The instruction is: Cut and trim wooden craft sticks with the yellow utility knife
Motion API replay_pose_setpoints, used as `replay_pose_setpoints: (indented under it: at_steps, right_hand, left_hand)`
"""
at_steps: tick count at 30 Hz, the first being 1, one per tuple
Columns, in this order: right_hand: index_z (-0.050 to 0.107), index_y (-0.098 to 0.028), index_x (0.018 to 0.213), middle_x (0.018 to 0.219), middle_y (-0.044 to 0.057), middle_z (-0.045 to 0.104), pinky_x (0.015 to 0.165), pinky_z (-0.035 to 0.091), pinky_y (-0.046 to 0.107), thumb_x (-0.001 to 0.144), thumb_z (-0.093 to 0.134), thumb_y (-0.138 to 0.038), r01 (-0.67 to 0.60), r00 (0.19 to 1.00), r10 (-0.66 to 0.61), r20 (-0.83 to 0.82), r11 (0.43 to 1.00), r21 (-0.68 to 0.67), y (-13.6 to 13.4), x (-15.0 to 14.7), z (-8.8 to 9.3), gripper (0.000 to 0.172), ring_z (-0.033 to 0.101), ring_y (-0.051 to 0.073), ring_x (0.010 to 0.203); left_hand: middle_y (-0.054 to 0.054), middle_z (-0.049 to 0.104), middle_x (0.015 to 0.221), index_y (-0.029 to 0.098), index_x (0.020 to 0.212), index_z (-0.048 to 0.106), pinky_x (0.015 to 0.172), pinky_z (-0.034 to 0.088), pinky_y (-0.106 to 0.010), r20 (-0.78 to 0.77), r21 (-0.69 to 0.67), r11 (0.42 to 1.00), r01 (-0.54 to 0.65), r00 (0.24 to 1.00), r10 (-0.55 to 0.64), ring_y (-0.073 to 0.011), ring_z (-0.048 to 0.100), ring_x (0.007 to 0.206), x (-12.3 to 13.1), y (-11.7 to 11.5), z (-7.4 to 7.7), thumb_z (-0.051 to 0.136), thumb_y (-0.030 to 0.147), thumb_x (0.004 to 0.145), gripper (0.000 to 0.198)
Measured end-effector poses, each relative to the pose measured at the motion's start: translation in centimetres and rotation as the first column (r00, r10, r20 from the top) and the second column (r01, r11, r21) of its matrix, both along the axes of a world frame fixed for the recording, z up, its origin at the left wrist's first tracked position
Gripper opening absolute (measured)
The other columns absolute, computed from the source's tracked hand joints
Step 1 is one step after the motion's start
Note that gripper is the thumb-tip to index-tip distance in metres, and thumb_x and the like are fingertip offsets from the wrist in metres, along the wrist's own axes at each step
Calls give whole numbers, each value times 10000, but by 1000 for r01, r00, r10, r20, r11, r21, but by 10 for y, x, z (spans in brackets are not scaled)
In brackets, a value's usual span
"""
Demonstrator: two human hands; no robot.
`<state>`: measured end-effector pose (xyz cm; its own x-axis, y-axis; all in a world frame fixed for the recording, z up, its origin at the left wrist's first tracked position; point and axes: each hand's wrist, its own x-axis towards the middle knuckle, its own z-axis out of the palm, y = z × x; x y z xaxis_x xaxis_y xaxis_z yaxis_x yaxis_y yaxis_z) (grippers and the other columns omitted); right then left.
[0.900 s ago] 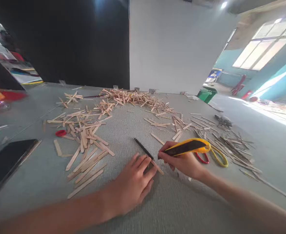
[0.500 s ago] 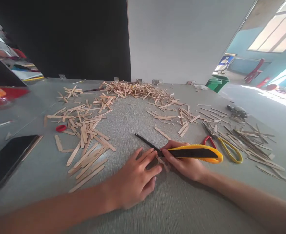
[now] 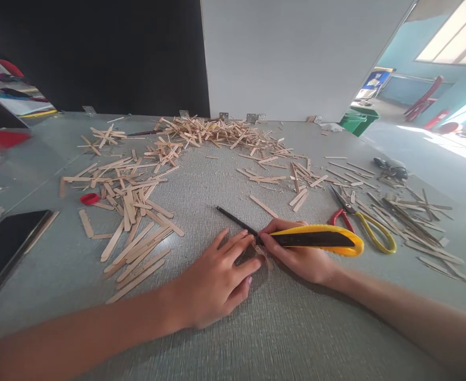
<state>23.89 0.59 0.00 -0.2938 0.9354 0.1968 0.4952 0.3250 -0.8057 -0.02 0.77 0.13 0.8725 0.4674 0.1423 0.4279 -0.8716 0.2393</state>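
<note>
In the head view my right hand (image 3: 300, 259) grips a small hacksaw with a yellow and black handle (image 3: 316, 240). Its thin black blade (image 3: 235, 219) points to the far left, just past my left fingertips. My left hand (image 3: 219, 283) presses a wooden craft stick (image 3: 265, 256) to the table with bent fingers. Most of that stick is hidden by the fingers, and the blade's near end lies close to it. Both hands rest almost touching each other.
Piles of craft sticks (image 3: 217, 131) ring the work spot. Scissors with red and yellow handles (image 3: 375, 233) and thin wood strips (image 3: 419, 222) lie right. A phone (image 3: 10, 248) and a red ring (image 3: 90, 198) lie left. Upright black and white panels (image 3: 288, 58) stand behind.
The view has tipped slightly, so everything sits a little higher in it. My hands keep the same hold on the hacksaw and the craft stick.
</note>
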Motion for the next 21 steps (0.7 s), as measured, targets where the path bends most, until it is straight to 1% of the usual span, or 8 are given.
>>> replay_pose_setpoints:
  at_steps: [6,13,21]
  right_hand:
    - [692,-202,868,617,-39,672,580,433,228,1035,597,-390,-4,1000,3,-18,1000,-26,0,-1,3,269,571,96,559]
    - [688,-211,881,604,-45,668,611,450,247,1039,588,-403,2,1000,-3,-14,999,-52,0,-2,1,268,570,104,550]
    - [686,-210,882,623,-34,678,604,443,258,1044,576,-405,4,1000,-4,8,999,-31,2,-1,0,277,583,115,562]
  left_hand:
    - [-244,522,1547,183,1406,605,1190,378,-695,-7,-7,1000,6,1000,-6,-396,421,1521,-2,0,0,425,215,1062,390]
    - [-236,530,1538,186,1392,613,1191,380,-686,5,6,1000,0,1000,0,-383,435,1512,-1,0,-1,438,208,1053,382]
    - [-219,533,1547,193,1390,625,1207,367,-671,20,-9,1000,-7,1000,7,-383,440,1510,0,0,1,478,211,1047,373]
